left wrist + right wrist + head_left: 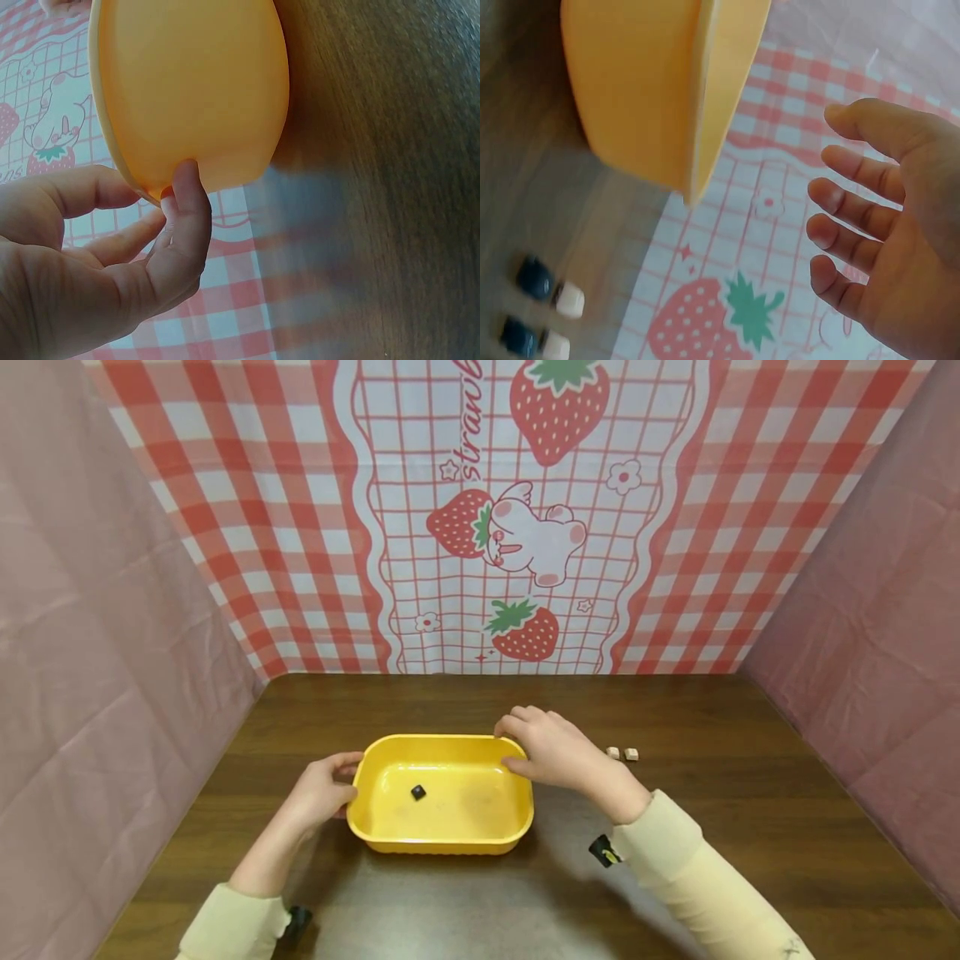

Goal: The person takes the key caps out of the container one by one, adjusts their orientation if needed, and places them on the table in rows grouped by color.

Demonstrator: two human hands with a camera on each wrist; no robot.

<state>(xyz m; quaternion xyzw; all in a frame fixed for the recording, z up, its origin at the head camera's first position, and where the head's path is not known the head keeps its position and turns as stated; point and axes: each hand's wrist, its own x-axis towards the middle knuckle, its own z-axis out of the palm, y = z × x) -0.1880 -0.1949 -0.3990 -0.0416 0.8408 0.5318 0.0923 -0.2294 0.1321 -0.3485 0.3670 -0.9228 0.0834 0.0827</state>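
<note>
Head view: yellow tub [442,839] at mid-desk [750,827], one dark cube [418,792] inside; your left hand [318,793] pinches its left rim, your right hand [551,747] lies loose-fingered over its right rim. Step, as judged: steadying the tub. Next calls for the two pale cubes [622,753] right of it, reached by your right hand.

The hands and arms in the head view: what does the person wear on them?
Both arms wear long, pale cream sleeves with ribbed cuffs that end at the wrists. The left hand and the right hand are bare: no gloves, and no rings that I can see. A small black device with a yellow mark sits under the right wrist, and a similar black one sits at the left cuff.
</note>
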